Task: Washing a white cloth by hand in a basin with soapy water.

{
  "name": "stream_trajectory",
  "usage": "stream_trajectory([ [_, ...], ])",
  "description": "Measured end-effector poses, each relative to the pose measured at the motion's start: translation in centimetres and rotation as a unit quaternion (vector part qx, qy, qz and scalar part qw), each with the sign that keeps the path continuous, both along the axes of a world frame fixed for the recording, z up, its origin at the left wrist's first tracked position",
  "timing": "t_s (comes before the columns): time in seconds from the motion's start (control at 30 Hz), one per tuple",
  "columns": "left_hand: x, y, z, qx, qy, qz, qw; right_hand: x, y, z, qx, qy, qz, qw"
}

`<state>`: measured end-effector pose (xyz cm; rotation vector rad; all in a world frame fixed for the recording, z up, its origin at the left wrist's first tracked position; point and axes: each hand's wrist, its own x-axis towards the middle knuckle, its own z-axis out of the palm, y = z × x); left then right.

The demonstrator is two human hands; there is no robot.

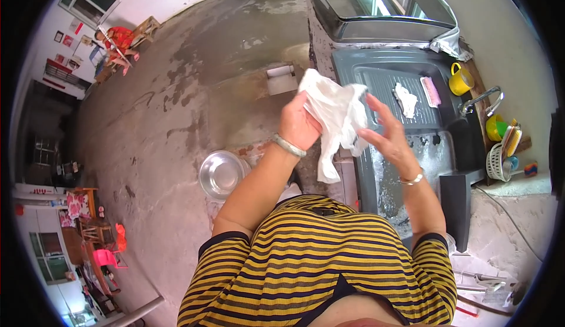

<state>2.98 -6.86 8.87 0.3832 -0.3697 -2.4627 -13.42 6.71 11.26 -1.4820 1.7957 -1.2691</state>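
A wet-looking white cloth (pixel 337 106) hangs in the air in front of my body, left of the grey sink (pixel 368 172). My left hand (pixel 301 123) grips its left side, with the fingers hidden behind the fabric. Beside the cloth's right edge, my right hand (pixel 388 135) has its fingers and thumb spread; whether they touch the fabric is unclear. Water with suds (pixel 415 159) stands in the sink basin below that hand. On the ribbed washboard part (pixel 379 84) lie a second, crumpled white cloth (pixel 405 100) and a pink-bristled scrub brush (pixel 431 92).
Behind the sink are a yellow mug (pixel 461 79), a chrome faucet (pixel 481 99) and a white basket (pixel 495 162) near brushes. An appliance with a glossy lid (pixel 379 22) adjoins the sink. A metal basin (pixel 222 174) rests on the wet concrete floor. A person (pixel 118 44) sits far off.
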Motion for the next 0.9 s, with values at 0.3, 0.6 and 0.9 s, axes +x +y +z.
stream_trajectory([
  [0.3,7.0,2.1,-5.1,-0.042,-0.118,0.062,0.990,3.6,-7.4,-3.8,-0.048,-0.350,0.063,0.933],
  [0.6,15.4,0.1,-6.8,-0.189,-0.499,0.158,0.831,6.7,-8.5,-3.1,0.060,-0.386,-0.068,0.918],
  [0.9,19.2,5.3,-8.9,-0.537,-0.501,0.139,0.664,21.2,-6.2,-6.1,0.117,-0.012,0.211,0.970],
])
